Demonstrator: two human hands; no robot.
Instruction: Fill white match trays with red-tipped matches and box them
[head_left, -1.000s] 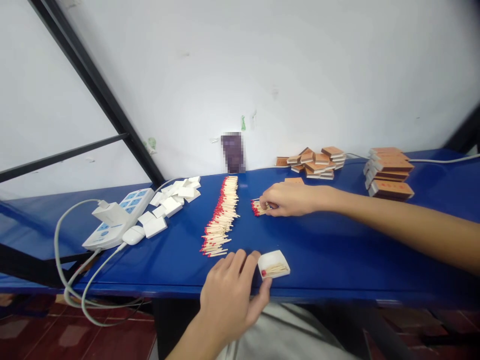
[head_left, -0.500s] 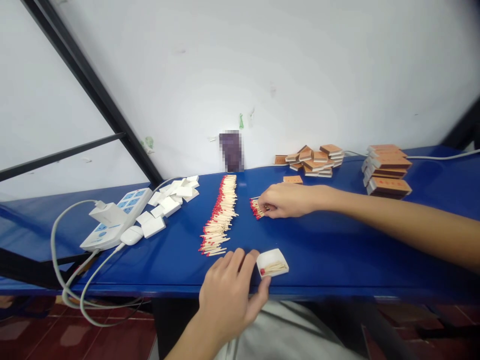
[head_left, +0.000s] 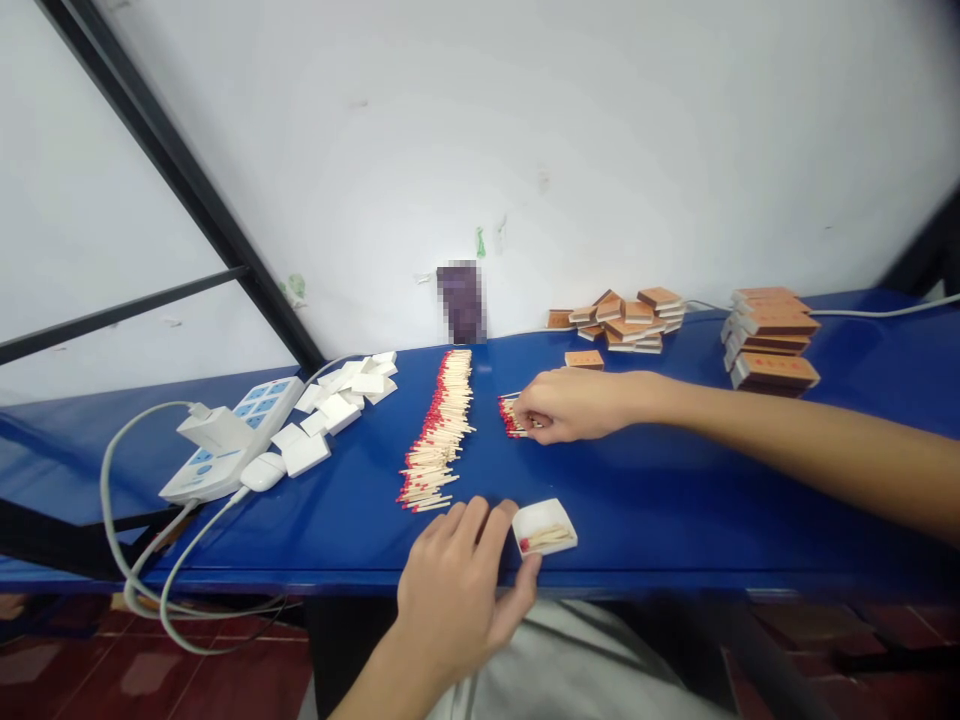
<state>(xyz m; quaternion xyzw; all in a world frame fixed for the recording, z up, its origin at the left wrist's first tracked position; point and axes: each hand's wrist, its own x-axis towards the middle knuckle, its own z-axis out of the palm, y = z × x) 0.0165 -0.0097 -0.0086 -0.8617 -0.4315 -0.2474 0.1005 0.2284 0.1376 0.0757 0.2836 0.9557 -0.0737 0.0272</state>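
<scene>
Matches (head_left: 511, 420) pale, red-tipped; right grip (head_left: 568, 404): hold unclear; left grip (head_left: 456, 590) holding white tray (head_left: 535, 517).

The right hand (head_left: 566, 405) hid a part of the small pile of matches (head_left: 511, 420), and it was curled up so you could not tell if it pinched any. The bottom edge of the view cut off the left arm (head_left: 390, 680), and the right edge cut off the right arm (head_left: 787, 445) and the white cord (head_left: 885, 313). A dark thing (head_left: 461, 302) by the wall (head_left: 637, 150) was all blurry squares, and the red marks (head_left: 778, 363) on the boxes (head_left: 772, 374) were too tiny to read.
</scene>
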